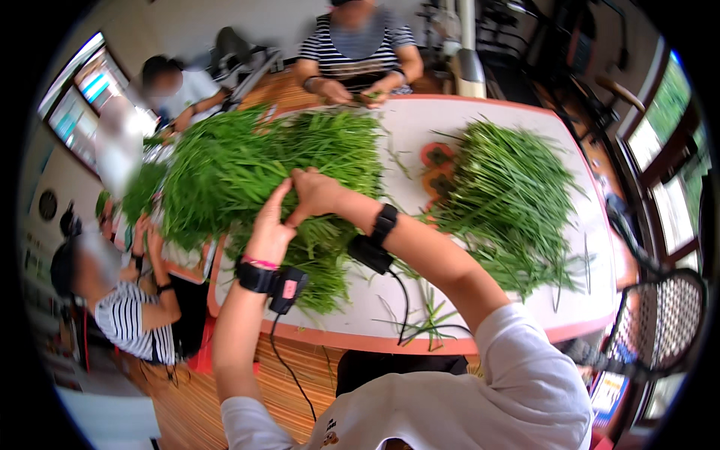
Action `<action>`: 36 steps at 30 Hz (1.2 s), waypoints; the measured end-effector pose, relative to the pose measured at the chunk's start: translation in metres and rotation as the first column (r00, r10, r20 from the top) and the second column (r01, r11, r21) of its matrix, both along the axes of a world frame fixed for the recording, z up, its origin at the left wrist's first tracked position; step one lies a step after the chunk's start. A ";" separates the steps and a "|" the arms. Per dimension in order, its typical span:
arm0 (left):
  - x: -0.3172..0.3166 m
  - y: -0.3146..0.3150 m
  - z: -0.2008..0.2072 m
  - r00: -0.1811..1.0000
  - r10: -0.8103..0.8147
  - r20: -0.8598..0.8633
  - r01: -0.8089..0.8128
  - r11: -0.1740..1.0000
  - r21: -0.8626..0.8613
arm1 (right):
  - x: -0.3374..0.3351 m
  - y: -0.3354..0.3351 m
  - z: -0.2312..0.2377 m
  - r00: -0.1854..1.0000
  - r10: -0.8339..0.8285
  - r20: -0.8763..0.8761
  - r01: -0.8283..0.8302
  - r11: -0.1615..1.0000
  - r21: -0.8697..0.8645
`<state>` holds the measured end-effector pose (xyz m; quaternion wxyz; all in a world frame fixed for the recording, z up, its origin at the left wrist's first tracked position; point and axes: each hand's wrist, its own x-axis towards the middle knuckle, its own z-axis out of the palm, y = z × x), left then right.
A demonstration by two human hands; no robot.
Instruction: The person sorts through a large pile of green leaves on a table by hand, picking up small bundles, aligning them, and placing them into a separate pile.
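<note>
A big heap of long green leaves (pixel 247 165) lies on the left part of a white table with an orange rim (pixel 420 345). My left hand (pixel 268 229) and my right hand (pixel 315 193) are raised together over the near side of that heap, fingers pinched on thin green stalks. Each wrist carries a black band with a small black device and a cable. A second pile of green leaves (pixel 510 202) lies on the right half of the table, apart from both hands.
A person in a striped shirt (pixel 358 52) sits at the far side, hands at the table edge. Another striped-shirted person (pixel 127 300) sits at the left, a third (pixel 176 86) at the far left. A black mesh chair (pixel 667 322) stands at the right. Loose stalks (pixel 427 315) lie near the front rim.
</note>
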<state>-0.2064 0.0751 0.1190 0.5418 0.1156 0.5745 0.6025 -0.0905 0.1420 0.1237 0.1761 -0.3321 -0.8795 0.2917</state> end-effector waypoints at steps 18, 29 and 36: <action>0.114 0.041 0.102 0.486 -0.321 -0.813 0.583 0.812 0.027 | 0.080 -0.025 0.020 0.292 -0.565 -0.772 -0.175 0.761 -0.624; 0.327 0.030 0.118 -0.416 0.080 -0.906 0.787 0.532 -0.314 | 0.226 -0.043 0.001 -0.513 -0.326 -0.794 0.162 0.872 -0.462; 0.414 0.020 -0.046 -0.481 0.187 -0.857 0.859 0.297 -0.417 | 0.295 -0.088 -0.168 -0.588 -0.591 -0.553 -0.002 0.685 -0.729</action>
